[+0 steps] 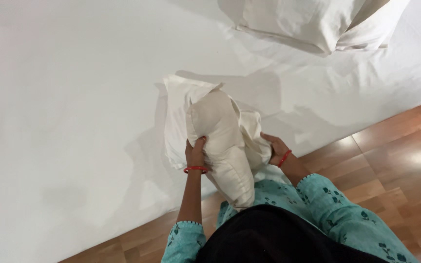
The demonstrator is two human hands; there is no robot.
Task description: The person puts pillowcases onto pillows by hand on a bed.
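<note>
Nearest the cam: dark cloth [269, 238] at the person's front, w/ teal patterned sleeves [337, 214] either side. Above it a cream pillow [225, 146] stands on end, lower corner tucked against the body, top leaning out over the bed. Left hand [196, 153] is clamped on the pillow's left edge, fingers curled into the fabric, red bangle [196, 169] at the wrist. Right hand [276, 146] grips the bunched pillowcase [252, 131] on the right side; fingertips partly hidden in the folds. So the pillow sits btwn both hands, held from each side. Loose case fabric spreads behind it, up-left. White bedsheet [64, 107] lies under all this; second pillow [313, 22] rests well apart at top edge. Wood floor [395, 165] runs along the right.
</note>
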